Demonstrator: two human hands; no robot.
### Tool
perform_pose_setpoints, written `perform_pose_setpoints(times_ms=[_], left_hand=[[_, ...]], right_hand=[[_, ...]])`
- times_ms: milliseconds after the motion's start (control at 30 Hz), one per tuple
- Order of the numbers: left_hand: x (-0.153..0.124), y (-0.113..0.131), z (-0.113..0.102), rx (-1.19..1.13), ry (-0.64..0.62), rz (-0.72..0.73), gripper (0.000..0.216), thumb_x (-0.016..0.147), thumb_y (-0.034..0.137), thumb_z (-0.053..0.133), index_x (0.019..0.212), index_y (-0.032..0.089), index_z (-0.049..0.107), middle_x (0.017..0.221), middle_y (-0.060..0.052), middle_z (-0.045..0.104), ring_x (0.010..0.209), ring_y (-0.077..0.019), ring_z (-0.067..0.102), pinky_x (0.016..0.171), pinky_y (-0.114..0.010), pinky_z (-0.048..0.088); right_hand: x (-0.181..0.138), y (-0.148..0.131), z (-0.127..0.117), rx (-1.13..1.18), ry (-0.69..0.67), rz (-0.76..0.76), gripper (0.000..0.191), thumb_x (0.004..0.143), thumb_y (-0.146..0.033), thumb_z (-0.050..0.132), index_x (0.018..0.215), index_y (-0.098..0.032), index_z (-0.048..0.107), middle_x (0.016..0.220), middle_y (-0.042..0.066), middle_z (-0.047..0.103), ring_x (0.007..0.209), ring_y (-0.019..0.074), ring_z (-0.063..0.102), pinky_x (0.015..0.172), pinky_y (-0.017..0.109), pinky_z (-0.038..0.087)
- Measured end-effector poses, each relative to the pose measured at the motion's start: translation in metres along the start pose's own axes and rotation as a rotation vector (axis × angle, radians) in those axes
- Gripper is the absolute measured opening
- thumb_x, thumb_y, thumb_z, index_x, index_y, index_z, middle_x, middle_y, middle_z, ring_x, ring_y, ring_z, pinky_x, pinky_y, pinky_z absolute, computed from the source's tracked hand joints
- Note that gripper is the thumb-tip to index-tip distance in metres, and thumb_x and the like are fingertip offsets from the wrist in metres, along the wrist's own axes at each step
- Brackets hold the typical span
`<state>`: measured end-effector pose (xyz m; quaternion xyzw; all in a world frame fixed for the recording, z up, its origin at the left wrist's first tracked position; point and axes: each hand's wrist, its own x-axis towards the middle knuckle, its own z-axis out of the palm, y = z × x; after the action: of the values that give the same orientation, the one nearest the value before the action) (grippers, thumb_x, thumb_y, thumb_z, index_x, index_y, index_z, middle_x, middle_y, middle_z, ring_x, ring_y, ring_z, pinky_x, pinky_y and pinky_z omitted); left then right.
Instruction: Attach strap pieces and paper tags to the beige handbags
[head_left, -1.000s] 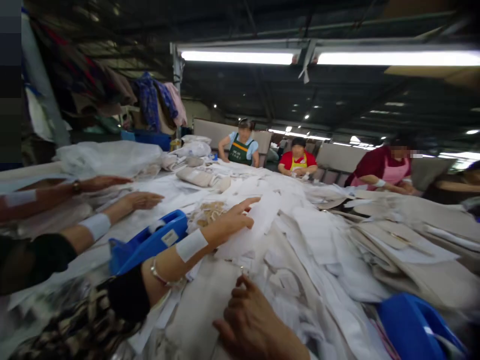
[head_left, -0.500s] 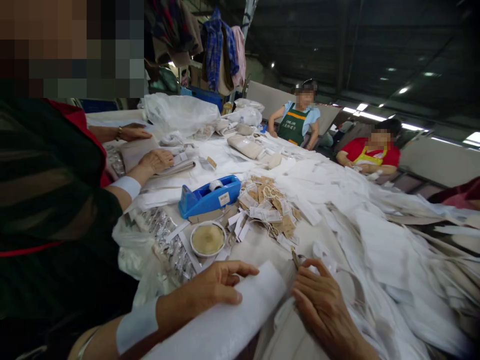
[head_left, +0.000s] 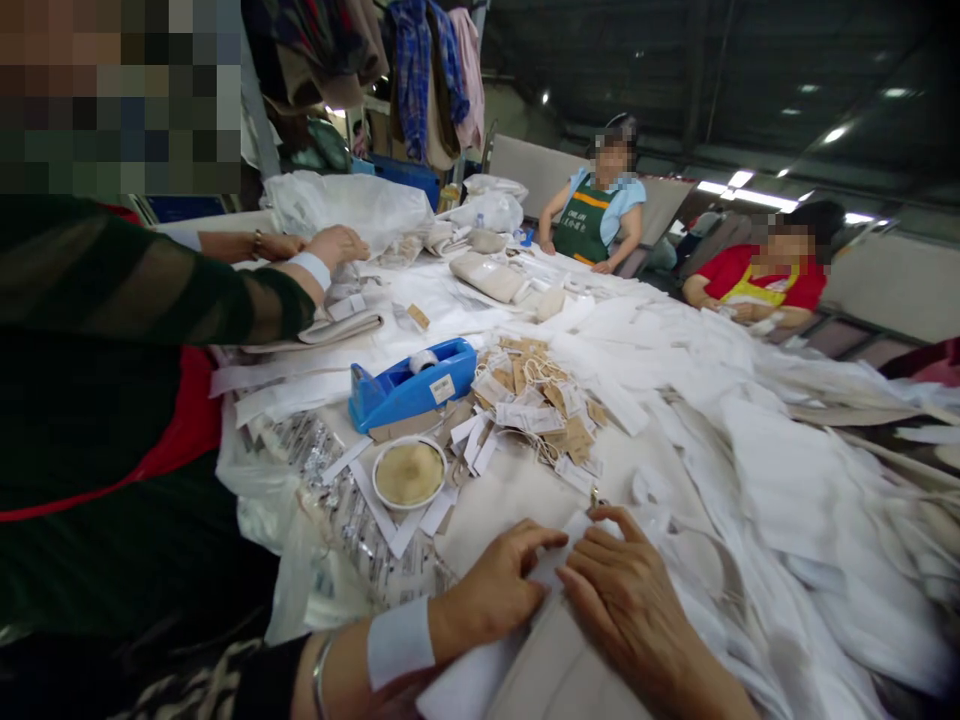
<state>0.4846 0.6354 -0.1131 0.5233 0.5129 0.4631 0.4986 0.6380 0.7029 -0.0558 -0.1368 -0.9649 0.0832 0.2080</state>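
My left hand [head_left: 499,590] and my right hand [head_left: 626,590] lie close together at the table's near edge. Both press on a white fabric piece [head_left: 555,560] that sits on a beige cloth [head_left: 555,670]. The left fingers curl onto the white piece's edge; the right fingers bend down over it, touching the left fingertips. Just beyond my hands a pile of paper tags [head_left: 540,410] lies on the table.
A blue tape dispenser [head_left: 409,385] and a small round dish [head_left: 409,473] stand left of the tags, beside packets in clear plastic [head_left: 330,500]. A person in a dark sleeve [head_left: 150,300] leans in at my left. White fabric pieces [head_left: 787,460] cover the right side. Two people sit across.
The view has dropped from the far table to my hands. My left hand pulled a white piece in from the pile; both hands now meet on it. The neighbour's arm reached farther forward.
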Motion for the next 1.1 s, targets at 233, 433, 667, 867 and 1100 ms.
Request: perform_pose_setpoints(times_ms=[233,433,667,867,1100], left_hand=[[-0.054,0.028,-0.059,0.415,-0.258,0.194,0.053,0.085,0.003,0.039,0.130,0.024,0.057,0.141,-0.006,0.053,0.131,-0.0178,0.046,0.114,-0.035,0.034],[-0.100,0.033,-0.082,0.390,-0.440,0.271,0.042,0.092,0.012,0.043,0.128,0.026,0.059,0.141,-0.008,0.053,0.136,-0.0197,0.043,0.114,-0.034,0.034],[-0.081,0.018,-0.058,0.317,-0.267,0.302,0.029,0.089,0.013,0.044,0.105,0.019,0.067,0.104,-0.009,0.070,0.099,-0.0178,0.064,0.092,-0.027,0.047],[-0.071,0.022,-0.048,0.128,-0.145,0.021,0.032,0.067,0.006,0.052,0.092,0.017,0.069,0.078,0.001,0.065,0.071,-0.0119,0.057,0.069,-0.020,0.043],[-0.052,0.016,-0.038,-0.041,-0.065,-0.090,0.021,0.061,0.008,0.061,0.080,0.015,0.059,0.066,0.006,0.053,0.060,-0.0080,0.044,0.056,-0.019,0.032]], right_hand=[[0.000,0.004,0.013,-0.051,-0.045,0.019,0.041,0.100,-0.023,0.035,0.065,-0.020,0.056,0.057,-0.002,0.056,0.058,0.0134,0.049,0.096,0.042,0.032],[0.000,0.006,0.009,-0.056,-0.070,-0.012,0.040,0.100,-0.024,0.037,0.062,-0.020,0.051,0.056,-0.002,0.053,0.058,0.0131,0.047,0.096,0.042,0.032],[0.008,-0.007,-0.007,0.100,-0.066,-0.055,0.021,0.098,-0.015,0.041,0.088,-0.020,0.059,0.088,0.002,0.065,0.084,0.0143,0.056,0.101,0.042,0.029],[0.005,-0.017,-0.006,0.077,-0.064,-0.078,0.026,0.098,-0.020,0.041,0.075,-0.018,0.051,0.075,0.003,0.053,0.075,0.0162,0.046,0.073,0.033,0.033],[0.006,-0.019,-0.007,0.076,-0.058,-0.082,0.023,0.097,-0.018,0.043,0.074,-0.018,0.043,0.075,0.003,0.049,0.077,0.0182,0.040,0.071,0.035,0.029]])
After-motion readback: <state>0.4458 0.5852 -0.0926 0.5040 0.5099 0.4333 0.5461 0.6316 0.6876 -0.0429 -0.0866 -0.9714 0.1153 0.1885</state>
